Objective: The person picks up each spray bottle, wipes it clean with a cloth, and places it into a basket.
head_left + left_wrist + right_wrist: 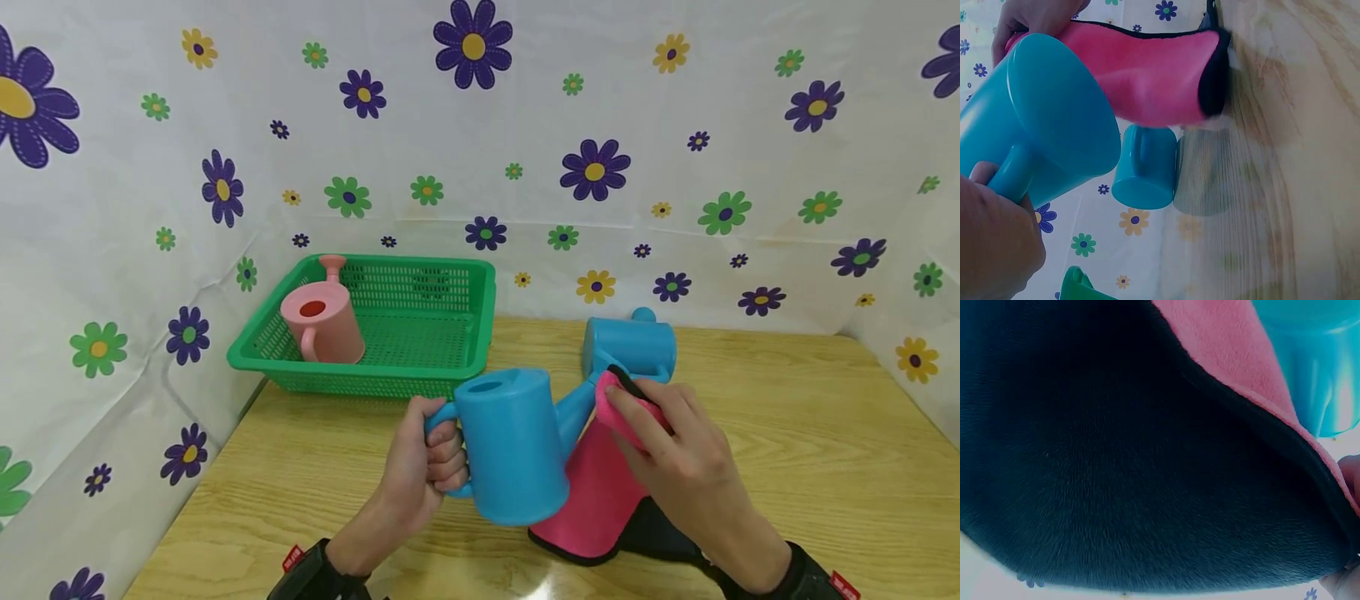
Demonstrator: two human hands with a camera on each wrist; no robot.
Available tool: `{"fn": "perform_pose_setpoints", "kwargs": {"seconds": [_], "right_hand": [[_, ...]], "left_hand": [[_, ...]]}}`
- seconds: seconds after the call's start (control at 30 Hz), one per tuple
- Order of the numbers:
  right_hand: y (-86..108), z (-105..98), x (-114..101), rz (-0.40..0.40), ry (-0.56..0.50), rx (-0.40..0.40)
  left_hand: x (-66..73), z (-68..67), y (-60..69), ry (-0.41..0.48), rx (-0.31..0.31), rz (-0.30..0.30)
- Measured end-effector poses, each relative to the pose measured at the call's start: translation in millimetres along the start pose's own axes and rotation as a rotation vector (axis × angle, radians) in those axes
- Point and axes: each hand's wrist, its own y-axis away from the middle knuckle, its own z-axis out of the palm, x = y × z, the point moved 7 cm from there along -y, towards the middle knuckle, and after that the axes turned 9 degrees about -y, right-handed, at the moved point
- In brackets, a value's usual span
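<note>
Held can (510,458): between the left hand (420,458) and the right hand (690,462), lifted off the surface (825,450), nearly upright, mouth up.
Spout (573,418): its long axis slants up and right from the can's body, straight toward the right hand, the nearer one; the cloth (592,500) hides its tip.
Left fingers: wrapped round the handle (441,414), on the side opposite the spout.
Right fingers: pinching the cloth at the spout's end.
Cloth: pink, black-edged, hanging below the right hand; I cannot tell whether its lower end touches the surface.
Lying can (637,346): blue, on its side on the surface, beyond the right hand.
Basket (360,385): green, on the surface beyond the left hand; the pink can (333,325) sits inside at its left end, mouth up.
</note>
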Motion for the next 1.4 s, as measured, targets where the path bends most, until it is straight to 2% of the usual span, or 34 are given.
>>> {"fn": "perform_pose_setpoints", "kwargs": {"seconds": [0.13, 0.4, 0.63, 0.9, 1.1, 1.4], "right_hand": [[0.9, 0.1, 3.6, 0.001, 0.02, 0.0], [3.2, 12.6, 2.6, -0.023, 0.018, -0.041], [4.4, 18.5, -0.8, -0.082, -0.021, -0.045], [5.0, 25.6, -7.2, -0.102, -0.099, -0.12], [8.3, 28.8, -12.3, -0.126, -0.123, -0.163], [11.6, 29.7, -14.6, -0.148, -0.138, -0.144]], "left_hand": [[-2.0, 0.4, 1.2, 0.005, 0.004, -0.012], [-3.3, 2.6, 1.2, -0.003, -0.01, 0.002], [-4.3, 1.6, 1.1, -0.001, 0.009, 0.002], [-3.4, -0.5, -2.1, 0.009, 0.033, 0.033], [-7.1, -2.0, -10.4, 0.073, 0.062, 0.031], [-12.3, -2.7, -16.8, 0.136, 0.045, 0.014]]}}
